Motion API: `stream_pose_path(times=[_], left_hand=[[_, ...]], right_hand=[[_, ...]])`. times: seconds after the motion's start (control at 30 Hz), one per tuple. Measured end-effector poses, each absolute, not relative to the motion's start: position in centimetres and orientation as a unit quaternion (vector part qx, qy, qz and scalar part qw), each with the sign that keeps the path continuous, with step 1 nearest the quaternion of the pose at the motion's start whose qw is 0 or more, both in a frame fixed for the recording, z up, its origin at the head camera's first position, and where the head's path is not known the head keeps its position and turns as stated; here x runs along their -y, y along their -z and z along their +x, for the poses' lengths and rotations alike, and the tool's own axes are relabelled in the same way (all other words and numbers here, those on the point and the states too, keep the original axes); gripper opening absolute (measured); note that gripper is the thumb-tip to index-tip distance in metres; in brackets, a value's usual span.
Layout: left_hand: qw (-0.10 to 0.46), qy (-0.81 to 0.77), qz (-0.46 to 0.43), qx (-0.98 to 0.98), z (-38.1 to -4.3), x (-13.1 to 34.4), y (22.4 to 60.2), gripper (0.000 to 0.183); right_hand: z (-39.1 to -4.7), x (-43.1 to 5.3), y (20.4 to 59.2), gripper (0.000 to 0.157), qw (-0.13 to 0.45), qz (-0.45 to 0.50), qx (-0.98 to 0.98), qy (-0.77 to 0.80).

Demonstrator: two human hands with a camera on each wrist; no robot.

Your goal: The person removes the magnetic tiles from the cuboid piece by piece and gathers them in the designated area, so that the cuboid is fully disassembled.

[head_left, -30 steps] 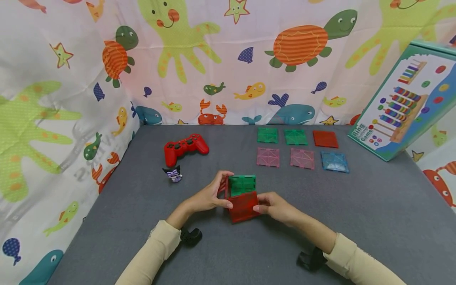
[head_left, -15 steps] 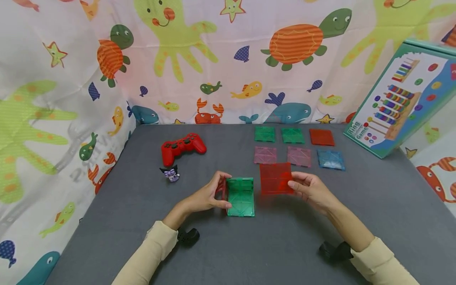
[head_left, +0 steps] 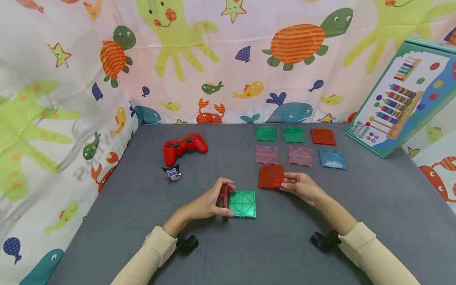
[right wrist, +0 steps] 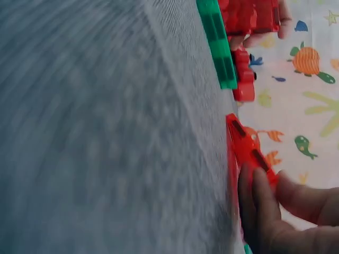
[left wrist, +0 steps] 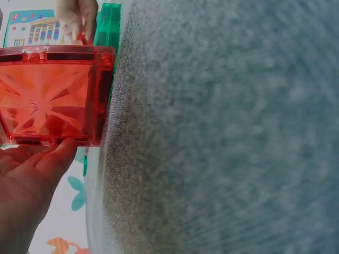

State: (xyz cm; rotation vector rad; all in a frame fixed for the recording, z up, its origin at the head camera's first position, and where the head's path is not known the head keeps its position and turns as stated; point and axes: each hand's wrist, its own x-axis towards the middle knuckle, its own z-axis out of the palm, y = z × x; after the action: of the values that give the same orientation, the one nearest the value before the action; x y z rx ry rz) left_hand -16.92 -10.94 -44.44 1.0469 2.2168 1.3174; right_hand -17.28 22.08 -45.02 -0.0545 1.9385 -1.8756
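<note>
My left hand (head_left: 208, 204) grips an upright red magnetic tile (left wrist: 45, 100) by opposite edges, fingers at the far end and thumb at the near end. This tile stands along the left side of a green magnetic tile (head_left: 243, 204) that lies flat on the table. To the right and farther back, my right hand (head_left: 303, 188) pinches another red magnetic tile (head_left: 270, 176) between thumb and fingers at its right edge. The right wrist view shows that held tile (right wrist: 249, 145) tilted close over the table.
Behind the right hand lie two green tiles (head_left: 266, 133), a red tile (head_left: 323, 136), two pink tiles (head_left: 266, 154) and a blue tile (head_left: 332, 158). A red game controller (head_left: 185, 147) and small figurine (head_left: 172, 173) are at left. A box (head_left: 399, 99) leans at right.
My right hand has lifted its red tile off the green tile's front and carried it back and right. The green strip raised at the green tile's back no longer shows. The left hand keeps its grip.
</note>
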Motion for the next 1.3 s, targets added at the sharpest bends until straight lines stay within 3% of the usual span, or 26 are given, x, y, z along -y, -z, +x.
stream_pose_path(times=[0.2,0.33,0.53,0.83,0.93,1.03,1.1,1.17,1.3], left_hand=[[0.189,-0.464,0.374,-0.78,-15.8,10.6,41.8,0.068],[0.199,-0.467,0.368,-0.779,-16.0,10.7,42.2,0.07],[0.196,-0.462,0.364,-0.784,-17.0,10.9,44.6,0.075],[0.195,-0.455,0.375,-0.784,-16.7,11.0,45.0,0.077],[0.2,-0.452,0.373,-0.786,-16.5,11.0,44.9,0.077],[0.204,-0.45,0.37,-0.787,-16.4,11.0,44.9,0.077],[0.202,-0.451,0.368,-0.788,-16.3,11.0,44.9,0.078],[0.196,-0.453,0.367,-0.789,-16.2,10.9,44.9,0.078],[0.189,-0.462,0.368,-0.785,-16.0,10.7,45.0,0.078]], right_hand=[[-17.5,-21.0,45.7,0.053,0.154,-0.021,-0.801,0.578],[-17.4,-20.5,45.3,0.048,0.111,-0.042,-0.861,0.495],[-17.4,-19.9,44.4,0.042,0.117,-0.044,-0.879,0.461],[-17.2,-19.8,43.7,0.04,0.123,-0.059,-0.9,0.414],[-16.8,-19.5,43.5,0.03,0.089,-0.072,-0.924,0.364],[-16.2,-18.5,43.3,0.029,0.006,-0.121,-0.944,0.307],[-15.8,-17.3,43.1,0.037,-0.029,-0.184,-0.943,0.276],[-15.4,-15.8,42.9,0.056,-0.028,-0.259,-0.934,0.243],[-14.7,-13.4,42.7,0.082,0.078,-0.352,-0.914,0.186]])
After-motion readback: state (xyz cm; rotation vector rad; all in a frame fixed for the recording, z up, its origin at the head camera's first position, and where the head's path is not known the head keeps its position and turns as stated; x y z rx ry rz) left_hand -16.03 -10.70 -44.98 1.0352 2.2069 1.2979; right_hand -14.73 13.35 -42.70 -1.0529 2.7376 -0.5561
